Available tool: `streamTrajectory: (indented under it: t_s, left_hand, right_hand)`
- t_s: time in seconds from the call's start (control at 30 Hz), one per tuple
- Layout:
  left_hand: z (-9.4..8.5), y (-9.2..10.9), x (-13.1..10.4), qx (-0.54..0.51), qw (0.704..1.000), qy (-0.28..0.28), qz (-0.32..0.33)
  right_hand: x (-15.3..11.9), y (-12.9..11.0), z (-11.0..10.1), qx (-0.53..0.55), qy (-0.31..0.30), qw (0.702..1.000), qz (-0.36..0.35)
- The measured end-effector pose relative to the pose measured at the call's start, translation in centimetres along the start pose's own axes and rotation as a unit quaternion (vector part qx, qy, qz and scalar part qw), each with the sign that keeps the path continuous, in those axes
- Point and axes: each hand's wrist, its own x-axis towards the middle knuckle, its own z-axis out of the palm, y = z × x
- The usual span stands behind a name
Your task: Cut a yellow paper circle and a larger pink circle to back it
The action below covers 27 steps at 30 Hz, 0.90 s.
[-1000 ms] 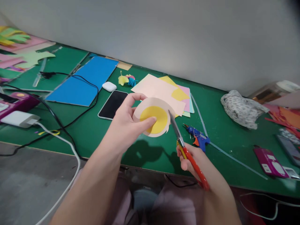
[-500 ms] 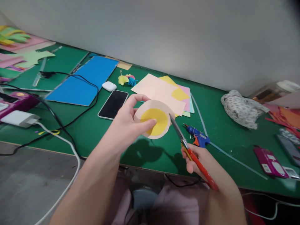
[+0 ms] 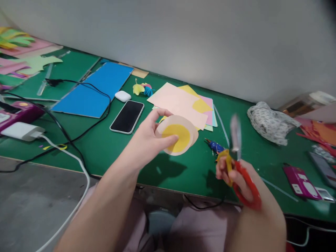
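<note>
My left hand (image 3: 154, 140) pinches a round paper disc (image 3: 193, 131), its thumb lying across the front. A yellow circle (image 3: 181, 141) sits in the middle of the pale cream disc, and more pale paper shows behind its right edge. To the right, my right hand (image 3: 233, 175) is closed around the handles of a pair of scissors (image 3: 248, 185), one loop red and one yellow. Their blades point up, blurred by motion, apart from the disc. Behind the scissors lies a blue glue gun (image 3: 215, 146), partly hidden by them.
Sheets of coloured paper (image 3: 173, 99) lie behind the disc. A phone (image 3: 127, 117), a white earphone case (image 3: 123, 96) and a blue board (image 3: 97, 87) are to the left, with cables (image 3: 76, 148) running across. A patterned cloth (image 3: 273, 120) and a purple power strip (image 3: 300, 182) are at right.
My right hand has drawn the scissors away from the disc's edge to the right and turned the blades upward. My left hand has shifted slightly right with the disc.
</note>
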Motion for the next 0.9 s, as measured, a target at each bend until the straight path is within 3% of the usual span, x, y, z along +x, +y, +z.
streamTrajectory:
  t_s: [0.03,0.13,0.2,0.37,0.6,0.9]
  left_hand:
    - [0.4,-0.2,0.0,0.001,1.0,-0.022,-0.004]
    - [1.8,-1.2,0.0,0.023,0.995,-0.098,-0.028]
    - [2.7,-1.9,-0.1,0.049,0.988,-0.139,-0.053]
    - [3.9,-2.9,-0.1,0.055,0.976,-0.19,-0.087]
    - [4.1,-3.4,0.5,0.047,0.991,-0.112,-0.064]
    - [5.4,-4.2,0.5,-0.067,0.998,0.003,-0.01]
  right_hand:
    - [0.6,-0.2,0.4,0.021,0.064,0.997,-0.026]
    - [2.2,-0.5,2.1,0.02,0.146,0.985,-0.095]
    - [2.7,-0.9,3.2,0.008,0.148,0.98,-0.13]
    - [2.4,-1.8,4.9,0.008,0.103,0.994,-0.047]
    - [2.8,-1.1,5.7,0.01,0.187,0.977,-0.098]
    - [3.5,0.6,7.3,0.167,0.258,0.941,-0.143]
